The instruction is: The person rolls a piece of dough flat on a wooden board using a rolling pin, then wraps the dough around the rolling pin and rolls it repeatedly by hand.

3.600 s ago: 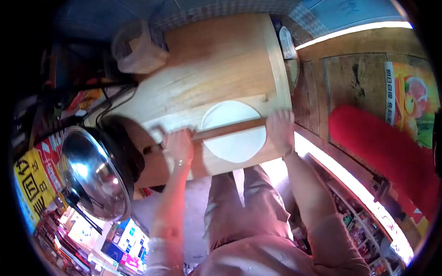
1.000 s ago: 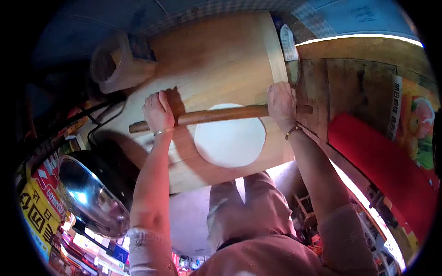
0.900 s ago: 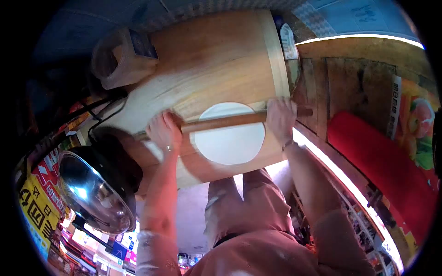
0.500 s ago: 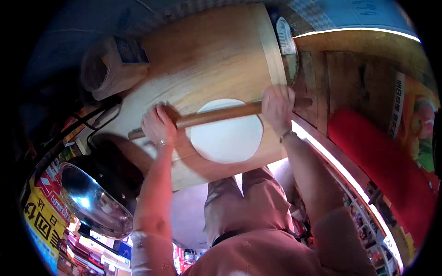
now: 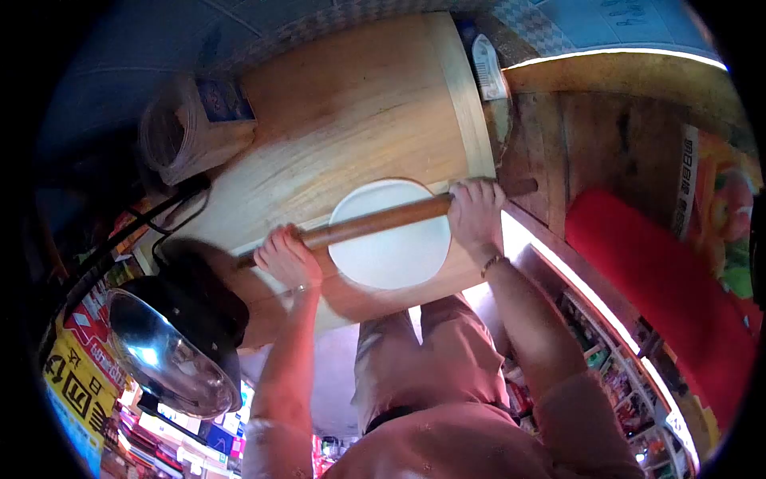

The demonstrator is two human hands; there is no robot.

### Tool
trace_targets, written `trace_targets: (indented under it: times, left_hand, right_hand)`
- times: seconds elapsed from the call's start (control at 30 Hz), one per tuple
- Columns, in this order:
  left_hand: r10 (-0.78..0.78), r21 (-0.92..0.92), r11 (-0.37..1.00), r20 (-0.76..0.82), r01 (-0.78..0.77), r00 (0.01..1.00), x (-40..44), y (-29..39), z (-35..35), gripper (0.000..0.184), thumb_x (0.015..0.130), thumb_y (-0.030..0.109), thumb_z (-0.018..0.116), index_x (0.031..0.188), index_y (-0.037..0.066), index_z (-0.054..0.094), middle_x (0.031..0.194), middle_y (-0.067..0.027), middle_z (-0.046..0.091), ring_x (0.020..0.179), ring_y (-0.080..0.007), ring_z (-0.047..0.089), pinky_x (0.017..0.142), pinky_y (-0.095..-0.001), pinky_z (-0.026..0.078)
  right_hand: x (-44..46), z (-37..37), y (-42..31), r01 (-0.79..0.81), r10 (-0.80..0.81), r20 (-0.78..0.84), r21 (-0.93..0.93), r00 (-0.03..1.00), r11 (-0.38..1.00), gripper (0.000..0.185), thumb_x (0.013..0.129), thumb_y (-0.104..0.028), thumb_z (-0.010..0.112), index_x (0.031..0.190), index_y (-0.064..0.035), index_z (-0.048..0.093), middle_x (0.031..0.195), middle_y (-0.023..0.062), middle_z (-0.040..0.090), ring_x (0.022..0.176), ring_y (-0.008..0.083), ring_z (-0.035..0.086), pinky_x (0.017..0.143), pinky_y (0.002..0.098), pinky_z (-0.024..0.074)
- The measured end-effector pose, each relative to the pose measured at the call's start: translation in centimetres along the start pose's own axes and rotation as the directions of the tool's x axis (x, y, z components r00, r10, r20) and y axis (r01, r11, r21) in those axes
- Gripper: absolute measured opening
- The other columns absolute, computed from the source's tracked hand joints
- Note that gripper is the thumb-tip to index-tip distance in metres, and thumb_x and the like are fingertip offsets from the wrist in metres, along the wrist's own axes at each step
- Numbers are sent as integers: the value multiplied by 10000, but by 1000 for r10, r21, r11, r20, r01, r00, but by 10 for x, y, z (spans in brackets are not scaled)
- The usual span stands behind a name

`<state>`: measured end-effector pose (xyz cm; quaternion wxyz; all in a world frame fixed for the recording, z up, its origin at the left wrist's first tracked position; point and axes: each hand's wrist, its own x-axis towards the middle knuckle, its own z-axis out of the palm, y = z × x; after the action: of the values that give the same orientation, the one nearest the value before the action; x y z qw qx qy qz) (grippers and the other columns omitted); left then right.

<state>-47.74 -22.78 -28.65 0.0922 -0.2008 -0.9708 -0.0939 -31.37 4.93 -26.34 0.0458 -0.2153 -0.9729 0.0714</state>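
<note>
A round white sheet of dough [image 5: 395, 259] lies flat near the front edge of the wooden board [image 5: 359, 104]. Across its upper half rests a brown rolling pin [image 5: 383, 221], slightly tilted, its right end higher in view. My left hand [image 5: 289, 255] is closed over the pin to the left of the dough. At the dough's right side, my right hand [image 5: 476, 211] wraps round the pin near the board's right edge. The pin's right tip sticks out past that hand.
A clear plastic container [image 5: 191, 132] stands at the board's back left. A shiny metal bowl or lid [image 5: 167, 351] sits at the left by a black object. At the right are a white bottle-like item [image 5: 487, 68], a red cylindrical object [image 5: 654, 271] and a wooden surface [image 5: 606, 144].
Since half a second ago, both hands and the pin have moved toward my body across the dough. Over the earlier frames the pin moves back and forth, and the dough shifts slightly.
</note>
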Motion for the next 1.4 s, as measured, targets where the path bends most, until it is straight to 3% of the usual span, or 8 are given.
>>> trace_targets:
  times: [0.5,0.57,0.63,0.7,0.83,1.0,1.23,1.4]
  left_hand:
    - [-166,-179,963,188,200,968,122,8,33,324,912,359,523,1008,75,647,941,-180,663,872,-385,626,743,-469,500]
    - [-94,-336,928,204,159,975,124,22,26,386,861,428,565,955,78,696,919,-176,673,850,-378,639,738,-457,506]
    - [51,-394,894,562,214,825,106,69,-4,407,804,466,639,918,82,711,1021,-135,669,961,-321,618,836,-402,485]
    - [352,-446,884,433,-142,830,82,94,12,436,768,515,669,858,91,711,1010,-104,667,1042,-297,576,874,-372,466]
    - [70,-273,945,710,182,701,63,91,-15,309,869,389,596,911,99,694,924,-143,671,921,-317,622,813,-429,481]
    - [-171,-105,975,199,195,965,-75,-11,-44,288,958,229,402,935,84,650,908,-107,611,895,-321,540,883,-441,391]
    - [-48,-242,967,151,84,987,66,1,-7,321,970,207,368,925,43,640,840,-128,622,873,-335,556,834,-438,389]
    - [-193,-12,981,-24,193,981,-53,-16,-3,346,963,257,349,846,96,632,863,-118,624,864,-331,560,848,-439,377]
  right_hand:
    - [119,5,4,15,8,-183,124,983,992,331,877,-206,521,609,-41,626,687,103,637,754,262,598,743,376,479]
    - [120,-10,-2,-69,68,223,-4,973,998,398,906,-277,480,625,-51,649,706,101,656,730,272,628,676,389,508]
    - [90,-2,3,95,-101,99,70,990,993,459,921,-344,436,645,-56,665,702,121,661,675,279,647,613,403,522]
    - [70,-5,1,162,-167,84,61,982,985,470,926,-361,430,660,-57,670,702,144,658,653,279,644,616,408,522]
    - [57,-25,-7,79,-80,359,19,930,997,404,919,-330,473,683,-71,674,691,130,660,662,281,644,640,398,524]
    - [-62,-1,11,-85,89,-59,55,994,995,132,809,-135,533,881,-40,590,978,142,561,1061,308,483,1032,492,295]
    - [58,0,18,32,-28,-60,75,998,997,146,876,-135,476,758,-81,543,732,95,533,819,294,540,817,409,386]
    - [-11,-1,7,45,-48,-167,-24,985,999,175,862,-153,495,708,-92,550,772,98,547,834,291,532,824,405,386]
